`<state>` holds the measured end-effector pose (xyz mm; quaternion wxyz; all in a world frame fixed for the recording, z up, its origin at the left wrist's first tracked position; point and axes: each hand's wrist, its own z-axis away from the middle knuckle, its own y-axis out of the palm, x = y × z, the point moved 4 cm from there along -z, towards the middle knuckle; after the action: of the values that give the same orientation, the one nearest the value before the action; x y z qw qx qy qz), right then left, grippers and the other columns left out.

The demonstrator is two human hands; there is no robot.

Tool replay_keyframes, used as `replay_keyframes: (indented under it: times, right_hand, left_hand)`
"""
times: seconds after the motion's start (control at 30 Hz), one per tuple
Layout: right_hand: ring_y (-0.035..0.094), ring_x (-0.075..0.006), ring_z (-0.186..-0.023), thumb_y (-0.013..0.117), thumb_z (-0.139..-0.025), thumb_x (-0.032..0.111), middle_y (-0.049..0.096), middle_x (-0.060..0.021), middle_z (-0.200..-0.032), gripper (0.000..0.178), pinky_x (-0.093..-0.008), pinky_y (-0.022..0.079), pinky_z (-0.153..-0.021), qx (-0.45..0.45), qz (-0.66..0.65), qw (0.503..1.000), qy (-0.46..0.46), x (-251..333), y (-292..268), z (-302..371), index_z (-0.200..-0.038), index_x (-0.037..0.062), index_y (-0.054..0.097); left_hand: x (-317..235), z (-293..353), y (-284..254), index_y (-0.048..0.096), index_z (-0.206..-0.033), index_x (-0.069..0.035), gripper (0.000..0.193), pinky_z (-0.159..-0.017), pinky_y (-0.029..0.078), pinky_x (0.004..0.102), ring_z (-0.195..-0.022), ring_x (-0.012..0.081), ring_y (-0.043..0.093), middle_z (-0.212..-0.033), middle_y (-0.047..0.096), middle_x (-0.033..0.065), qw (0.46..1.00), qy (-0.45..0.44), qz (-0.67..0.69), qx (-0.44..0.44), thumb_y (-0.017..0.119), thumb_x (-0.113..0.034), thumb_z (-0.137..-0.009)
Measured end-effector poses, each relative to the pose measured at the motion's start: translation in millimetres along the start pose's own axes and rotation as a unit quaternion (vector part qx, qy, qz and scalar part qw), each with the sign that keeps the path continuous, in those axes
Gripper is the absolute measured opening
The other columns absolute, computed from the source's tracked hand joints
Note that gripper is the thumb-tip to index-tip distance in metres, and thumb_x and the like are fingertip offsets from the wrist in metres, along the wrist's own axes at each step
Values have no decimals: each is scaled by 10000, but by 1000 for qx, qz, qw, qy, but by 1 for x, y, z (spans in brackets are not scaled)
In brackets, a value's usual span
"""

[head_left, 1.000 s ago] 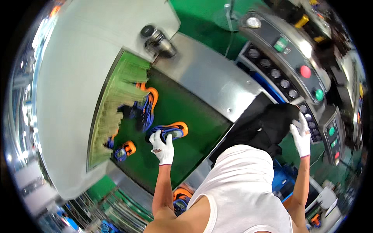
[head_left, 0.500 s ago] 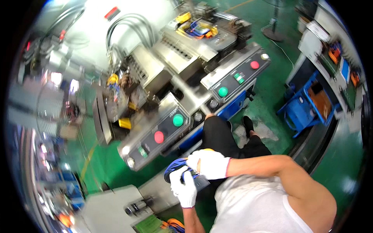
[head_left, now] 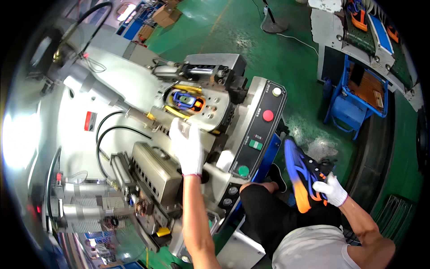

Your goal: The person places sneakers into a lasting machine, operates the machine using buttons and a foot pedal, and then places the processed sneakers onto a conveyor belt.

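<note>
My right hand (head_left: 332,190), in a white knit glove, grips a blue, black and orange shoe (head_left: 298,172) by its upper edge. The shoe is held over the right side of my lap, its orange end toward me. My left hand (head_left: 187,150), also gloved, reaches over the metal machine (head_left: 156,177) with fingers apart and nothing in them. Just beyond its fingertips, another blue and orange shoe (head_left: 181,99) sits in the machine's oval recess between yellow pads (head_left: 177,112). The left palm is turned away from view.
A slanted control panel (head_left: 260,130) with red, green and white buttons lies between my hands. A second press station (head_left: 152,219) stands at lower left. At right are a blue cart (head_left: 349,110) and a rack (head_left: 333,33) bearing shoes. A fan base (head_left: 274,26) stands on the green floor.
My hands were together at a blue shoe near my lap. Now they are apart: the left reaches out over the machine, and the right holds a shoe off to the right. The view has turned.
</note>
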<state>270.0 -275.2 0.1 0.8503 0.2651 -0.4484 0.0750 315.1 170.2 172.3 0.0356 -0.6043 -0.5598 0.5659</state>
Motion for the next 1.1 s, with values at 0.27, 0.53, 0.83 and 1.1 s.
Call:
replay_keyframes:
  times: [0.27,0.53,0.83,1.1]
  right_hand:
    - [534,-57,-770,703,-814,9,648,40,-986,586,-269,496,-707,-101,-46,985,130,-30,-47,-44,-1386,-20,579]
    - [607,-111,-1084,729,-805,5,650,-33,-1279,676,-312,525,-957,-54,-15,992,115,-16,-26,-71,-1450,-20,527]
    - [645,-100,-950,729,-881,10,676,-12,-1182,538,-299,551,-812,-94,-17,995,-29,-14,0,-69,-1400,37,591]
    - [701,-209,-928,840,-856,462,757,-160,-1016,644,-389,565,-852,-69,359,871,-329,170,146,-169,-1206,-54,679]
  left_hand:
    - [113,-180,89,554,-1428,66,649,-1050,494,422,-1168,338,662,-1342,670,246,982,-140,-121,-30,726,-356,-965]
    - [124,-200,84,703,-1306,-54,318,-954,552,363,-1046,240,705,-1230,735,151,987,-43,-5,-158,636,-222,-1045]
    - [-31,-25,-34,623,-1317,50,286,-1102,482,392,-1187,253,658,-1268,703,177,930,124,176,-299,557,-22,-1048]
    - [-2,242,-59,792,-1081,-81,430,-1027,559,464,-1162,316,681,-1214,683,130,971,128,168,109,754,124,-704]
